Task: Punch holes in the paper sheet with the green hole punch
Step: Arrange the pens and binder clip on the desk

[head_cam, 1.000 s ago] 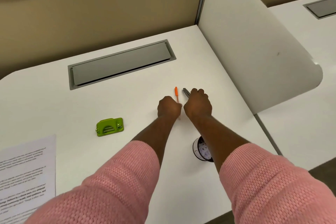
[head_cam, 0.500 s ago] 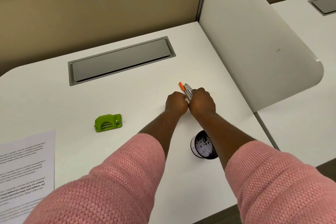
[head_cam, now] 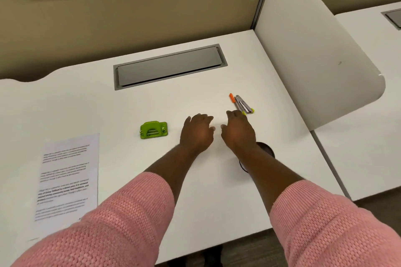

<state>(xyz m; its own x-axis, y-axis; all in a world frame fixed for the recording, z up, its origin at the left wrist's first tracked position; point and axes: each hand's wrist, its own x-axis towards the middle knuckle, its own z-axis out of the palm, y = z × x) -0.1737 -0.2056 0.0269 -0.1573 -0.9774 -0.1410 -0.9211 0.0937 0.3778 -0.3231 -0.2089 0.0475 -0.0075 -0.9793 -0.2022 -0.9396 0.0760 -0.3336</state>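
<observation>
While nothing is held in either grip, the left hand (head_cam: 196, 134) and right hand (head_cam: 237, 133) are spread loosely above the bench (head_cam: 282, 158). No punching has begun. The green hole punch (head_cam: 153, 129) lies just left of them; the paper sheet (head_cam: 67, 178) lies nearer, at the far left. Next, a reach leftward is called for, so that punch and sheet are brought together.

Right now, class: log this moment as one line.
left hand: open, empty | right hand: open, empty | hole punch: untouched | paper: unpunched
</observation>
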